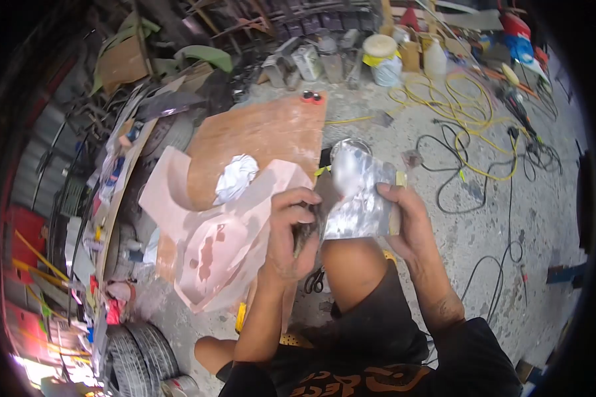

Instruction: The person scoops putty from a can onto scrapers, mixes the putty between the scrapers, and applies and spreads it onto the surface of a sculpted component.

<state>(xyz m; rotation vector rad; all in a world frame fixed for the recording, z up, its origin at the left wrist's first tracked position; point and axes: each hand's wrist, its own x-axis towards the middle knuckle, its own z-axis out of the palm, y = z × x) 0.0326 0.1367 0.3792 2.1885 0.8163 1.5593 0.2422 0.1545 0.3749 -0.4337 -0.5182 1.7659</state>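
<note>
My right hand (412,221) grips a shiny, smudged metal sheet (357,205) by its right edge, thumb on top. Close by the sheet's left edge is my left hand (291,231), its fingers curled around something dark that I cannot make out. Left of that hand lies a pale pink moulded panel (255,198) with darker reddish patches in its hollow. The panel rests partly on a brown wooden board (265,126), where a crumpled white cloth (237,177) also lies. Behind the sheet, the rim of a round container (354,143) shows.
Yellow hose (480,119) and black cables (444,208) coil over the concrete floor at right. Tyres (129,357) stand at lower left. Scissors (316,281) lie by my leg. A lidded bucket (383,63) and a white bottle (435,59) stand at the back.
</note>
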